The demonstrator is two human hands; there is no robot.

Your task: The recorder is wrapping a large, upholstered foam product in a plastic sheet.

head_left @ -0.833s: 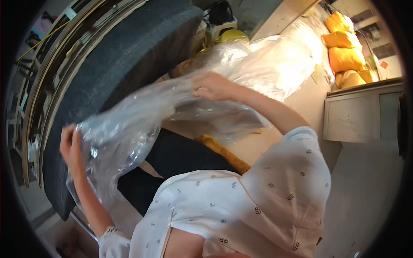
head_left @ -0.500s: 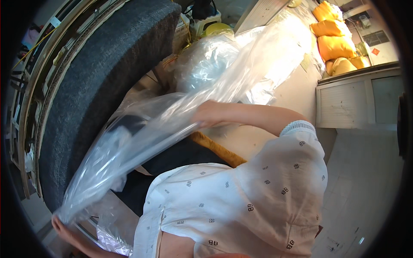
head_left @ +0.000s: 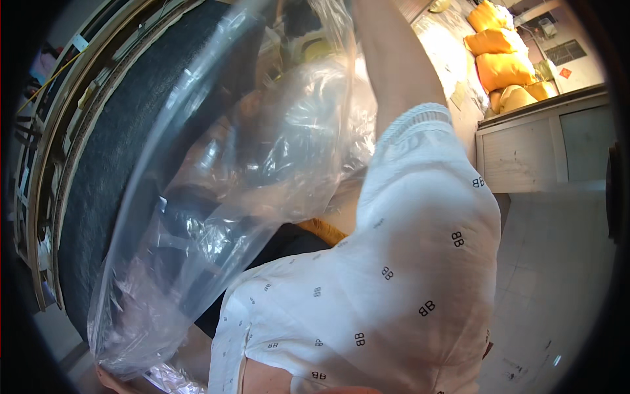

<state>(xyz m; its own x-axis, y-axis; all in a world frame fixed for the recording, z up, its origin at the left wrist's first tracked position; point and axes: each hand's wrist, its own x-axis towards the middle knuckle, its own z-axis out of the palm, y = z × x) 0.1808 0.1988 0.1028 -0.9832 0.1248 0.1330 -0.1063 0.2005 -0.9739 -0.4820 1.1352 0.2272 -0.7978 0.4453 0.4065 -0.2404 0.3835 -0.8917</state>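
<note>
so, scene: i'm looking down over my white shirt (head_left: pixel 394 276) at a big clear plastic bag (head_left: pixel 216 197) stretched from top centre to the lower left.
bag: it hangs in front of a dark grey padded roll (head_left: pixel 111 151), crinkled and see-through, partly draped over a dark shape i can't make out.
right arm: my right forearm (head_left: pixel 394 59) goes straight up out of frame; the hand itself isn't visible, so i can't tell how it grips.
left hand: only a sliver of my left hand (head_left: pixel 108 379) shows at the bottom edge beside the bag's low corner; whether it's clenched on the film i can't tell.
risk: the film looks thin and pulled taut, so i'd judge it could tear or slip free.
background: yellow sacks (head_left: pixel 502 59) and a pale cabinet (head_left: pixel 545 148) sit at the right.
</note>
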